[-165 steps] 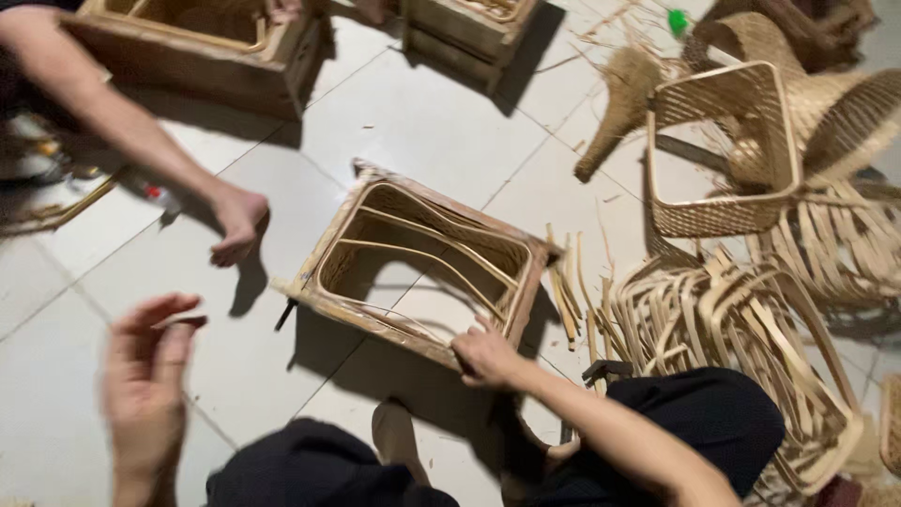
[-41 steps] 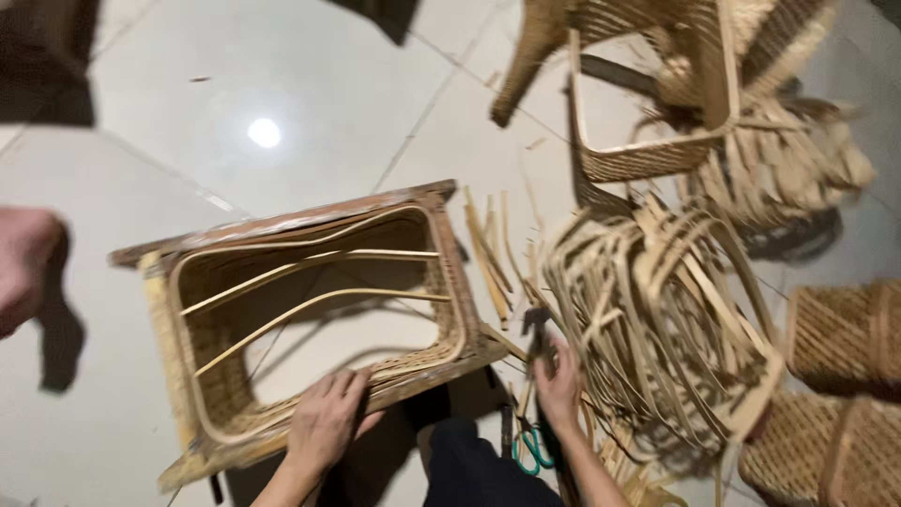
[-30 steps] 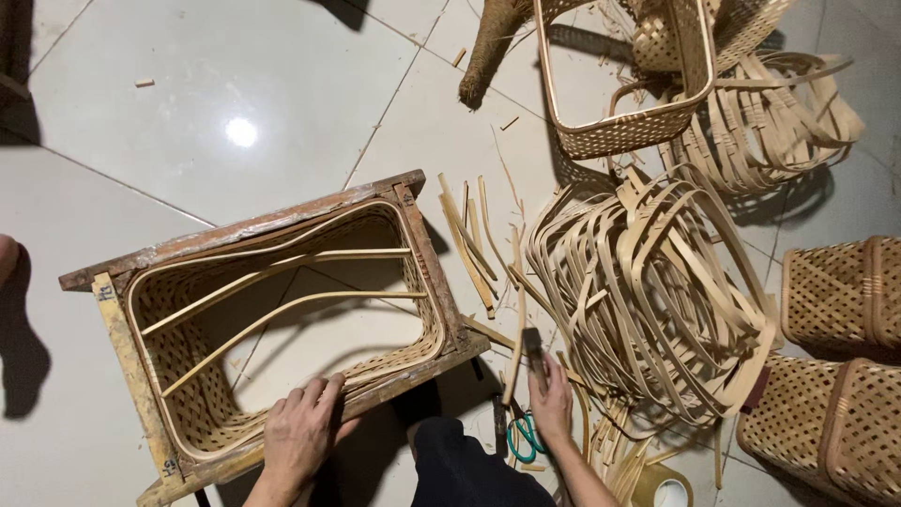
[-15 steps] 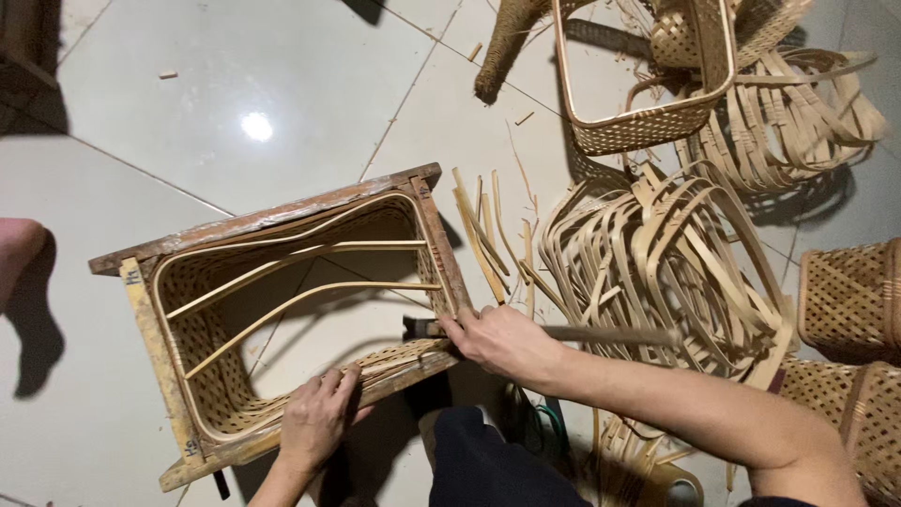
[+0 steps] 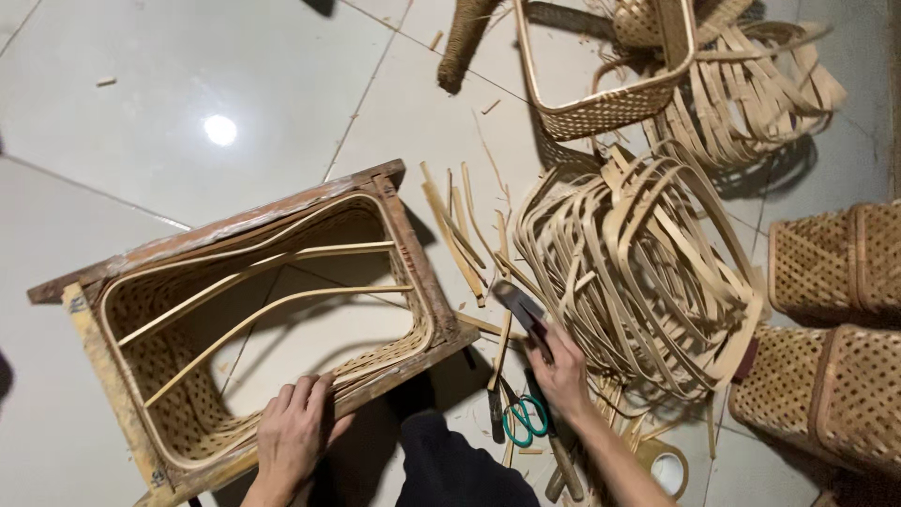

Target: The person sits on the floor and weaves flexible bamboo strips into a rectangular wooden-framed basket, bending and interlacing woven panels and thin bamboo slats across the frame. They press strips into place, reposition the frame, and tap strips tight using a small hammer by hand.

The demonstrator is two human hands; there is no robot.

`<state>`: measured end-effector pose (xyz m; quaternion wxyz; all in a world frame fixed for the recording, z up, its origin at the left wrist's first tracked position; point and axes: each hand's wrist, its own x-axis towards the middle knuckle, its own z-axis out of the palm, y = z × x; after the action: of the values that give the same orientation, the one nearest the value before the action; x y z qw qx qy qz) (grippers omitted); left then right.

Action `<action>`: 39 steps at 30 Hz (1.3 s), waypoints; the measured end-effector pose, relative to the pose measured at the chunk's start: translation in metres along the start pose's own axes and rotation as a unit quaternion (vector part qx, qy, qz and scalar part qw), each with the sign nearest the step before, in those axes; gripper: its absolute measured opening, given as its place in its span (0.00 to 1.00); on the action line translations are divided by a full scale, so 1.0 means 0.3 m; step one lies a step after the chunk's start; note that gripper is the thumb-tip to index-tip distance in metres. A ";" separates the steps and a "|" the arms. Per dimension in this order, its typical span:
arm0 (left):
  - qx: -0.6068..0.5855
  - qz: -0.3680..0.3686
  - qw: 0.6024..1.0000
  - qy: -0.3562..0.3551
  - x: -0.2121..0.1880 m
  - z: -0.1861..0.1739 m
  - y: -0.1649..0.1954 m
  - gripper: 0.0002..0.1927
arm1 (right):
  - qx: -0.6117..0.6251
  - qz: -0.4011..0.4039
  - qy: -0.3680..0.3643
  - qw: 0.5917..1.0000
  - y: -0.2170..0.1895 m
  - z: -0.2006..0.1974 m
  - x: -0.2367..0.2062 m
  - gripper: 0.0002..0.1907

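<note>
While the left hand (image 5: 298, 430) stayed pressed flat, fingers spread, on the near rim of the wooden frame (image 5: 394, 235) lying on the tiled floor (image 5: 141, 113), the right hand (image 5: 563, 371) had pulled back from the frame's right edge and now gripped a dark-bladed tool (image 5: 521, 310) beside the pile of bent cane strips (image 5: 638, 272), which suggested a switch from fitting to cutting.
</note>
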<state>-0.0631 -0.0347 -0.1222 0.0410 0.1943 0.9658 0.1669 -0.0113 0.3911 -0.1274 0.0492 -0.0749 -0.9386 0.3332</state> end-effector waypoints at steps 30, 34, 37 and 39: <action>-0.022 0.083 0.995 0.052 0.053 0.048 -0.018 0.36 | 0.054 0.099 0.113 0.987 -0.077 0.233 0.494 0.12; -0.019 0.099 0.992 0.071 0.054 0.055 -0.028 0.31 | 0.156 -0.091 0.250 0.951 -0.210 0.094 0.581 0.06; -0.008 0.111 0.990 0.082 0.055 0.055 -0.029 0.30 | 0.206 -0.147 0.196 0.947 -0.380 0.046 0.644 0.06; -0.005 0.116 0.990 0.085 0.057 0.054 -0.030 0.30 | 0.267 -0.137 0.116 0.947 -0.509 0.097 0.684 0.10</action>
<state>-0.0797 -0.0310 -0.1408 -0.0601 0.2897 0.9359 0.1911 -0.2337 0.2915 -0.0446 0.2207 0.0322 -0.8043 0.5508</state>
